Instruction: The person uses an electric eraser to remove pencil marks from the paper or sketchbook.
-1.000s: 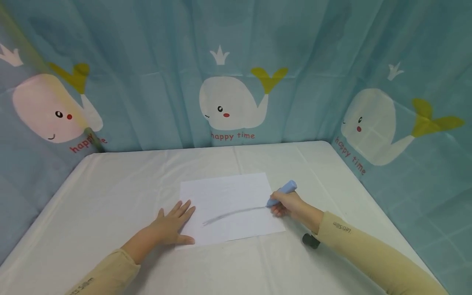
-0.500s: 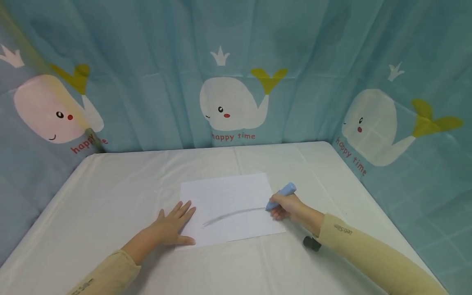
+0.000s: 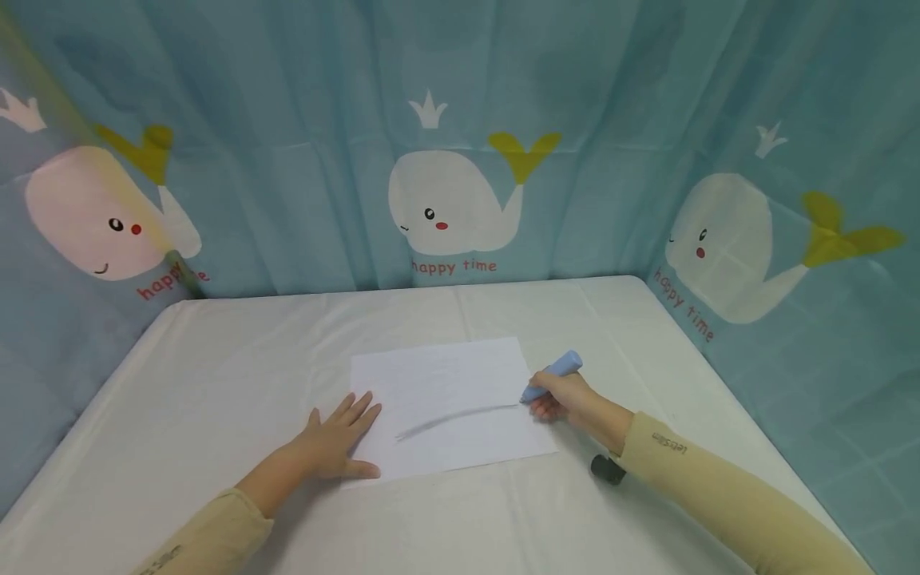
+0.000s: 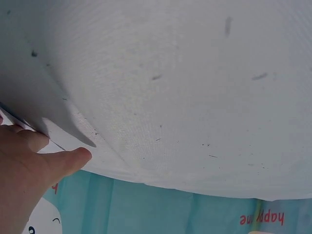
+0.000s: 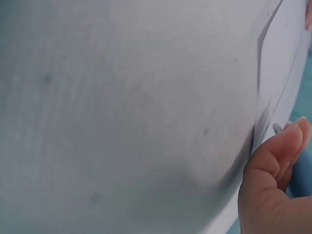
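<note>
A white sheet of paper (image 3: 438, 375) lies on the table, with a thin grey curved line (image 3: 453, 417) across it. My left hand (image 3: 334, 443) rests with spread fingers on the sheet's left edge; its thumb and fingers also show in the left wrist view (image 4: 34, 165). At the sheet's right edge my right hand (image 3: 568, 399) pinches a light blue marker (image 3: 563, 364), its tip down at the line's right end. In the right wrist view the fingers of the right hand (image 5: 278, 170) curl round the blue marker (image 5: 301, 175).
A small black cap-like object (image 3: 608, 469) lies on the white tablecloth (image 3: 460, 527), just below the right forearm. A blue curtain (image 3: 309, 216) printed with whales stands behind the table and along both sides.
The marker's tip has dipped slightly down, then moved back up beside the line's right end, with the right hand shifting a little. My left hand has stayed where it was.
</note>
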A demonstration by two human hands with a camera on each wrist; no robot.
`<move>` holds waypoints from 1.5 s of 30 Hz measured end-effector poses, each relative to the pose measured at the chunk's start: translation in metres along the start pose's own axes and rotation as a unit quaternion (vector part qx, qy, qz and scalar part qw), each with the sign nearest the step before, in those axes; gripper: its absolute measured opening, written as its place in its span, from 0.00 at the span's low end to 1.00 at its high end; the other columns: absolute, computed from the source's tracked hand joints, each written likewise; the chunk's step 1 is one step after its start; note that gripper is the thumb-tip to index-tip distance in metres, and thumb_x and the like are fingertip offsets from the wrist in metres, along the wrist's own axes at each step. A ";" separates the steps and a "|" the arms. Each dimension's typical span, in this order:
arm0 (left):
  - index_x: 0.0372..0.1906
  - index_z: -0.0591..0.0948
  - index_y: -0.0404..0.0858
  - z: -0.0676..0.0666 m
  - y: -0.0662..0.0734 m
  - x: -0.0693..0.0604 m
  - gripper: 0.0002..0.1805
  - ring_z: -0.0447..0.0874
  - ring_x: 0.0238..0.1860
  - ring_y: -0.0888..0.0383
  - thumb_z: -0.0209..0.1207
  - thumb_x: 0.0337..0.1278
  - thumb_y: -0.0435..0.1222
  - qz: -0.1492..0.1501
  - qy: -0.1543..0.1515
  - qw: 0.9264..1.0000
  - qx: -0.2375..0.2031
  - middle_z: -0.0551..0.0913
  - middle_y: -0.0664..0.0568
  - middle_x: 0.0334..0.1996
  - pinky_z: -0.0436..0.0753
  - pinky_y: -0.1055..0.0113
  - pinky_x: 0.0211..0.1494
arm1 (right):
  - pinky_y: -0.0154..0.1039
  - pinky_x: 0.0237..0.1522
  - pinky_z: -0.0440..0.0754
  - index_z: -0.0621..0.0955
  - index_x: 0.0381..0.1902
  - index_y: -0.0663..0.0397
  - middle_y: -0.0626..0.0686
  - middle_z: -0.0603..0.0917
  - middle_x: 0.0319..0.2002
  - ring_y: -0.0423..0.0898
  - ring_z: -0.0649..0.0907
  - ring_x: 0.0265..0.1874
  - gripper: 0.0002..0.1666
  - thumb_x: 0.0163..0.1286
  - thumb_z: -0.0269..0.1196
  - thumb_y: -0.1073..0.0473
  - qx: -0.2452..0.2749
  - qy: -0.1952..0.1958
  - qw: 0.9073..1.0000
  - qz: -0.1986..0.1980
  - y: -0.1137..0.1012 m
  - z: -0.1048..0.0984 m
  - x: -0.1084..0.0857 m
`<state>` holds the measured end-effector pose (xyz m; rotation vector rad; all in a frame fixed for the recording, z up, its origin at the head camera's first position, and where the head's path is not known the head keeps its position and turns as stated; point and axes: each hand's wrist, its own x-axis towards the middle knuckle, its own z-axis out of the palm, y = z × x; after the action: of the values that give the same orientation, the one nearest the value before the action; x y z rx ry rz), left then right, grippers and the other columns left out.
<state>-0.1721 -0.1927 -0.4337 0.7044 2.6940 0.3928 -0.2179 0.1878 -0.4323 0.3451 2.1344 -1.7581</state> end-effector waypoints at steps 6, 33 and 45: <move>0.73 0.58 0.31 0.002 -0.001 0.000 0.57 0.42 0.74 0.33 0.65 0.47 0.62 -0.003 0.002 1.000 -0.003 0.49 0.35 0.75 0.42 0.22 0.59 | 0.30 0.20 0.78 0.76 0.37 0.67 0.54 0.80 0.17 0.40 0.79 0.14 0.11 0.65 0.56 0.62 -0.006 -0.022 1.000 -0.006 0.001 0.001 -0.001; 0.73 0.58 0.31 0.004 -0.003 0.001 0.56 0.41 0.74 0.33 0.65 0.47 0.62 0.004 0.003 1.000 -0.007 0.49 0.35 0.75 0.42 0.22 0.59 | 0.31 0.22 0.78 0.78 0.35 0.69 0.53 0.80 0.17 0.40 0.78 0.14 0.12 0.65 0.56 0.62 -0.016 -0.050 0.999 -0.006 -0.001 0.000 -0.002; 0.74 0.58 0.31 0.005 -0.003 0.001 0.56 0.42 0.74 0.33 0.65 0.47 0.62 0.001 0.006 1.000 -0.006 0.49 0.36 0.75 0.42 0.22 0.59 | 0.31 0.22 0.79 0.78 0.33 0.68 0.53 0.80 0.17 0.40 0.79 0.14 0.11 0.64 0.57 0.61 -0.020 -0.038 0.999 -0.006 -0.001 0.003 -0.001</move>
<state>-0.1717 -0.1937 -0.4394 0.7025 2.6992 0.4150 -0.2170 0.1845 -0.4319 0.2528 2.1192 -1.7054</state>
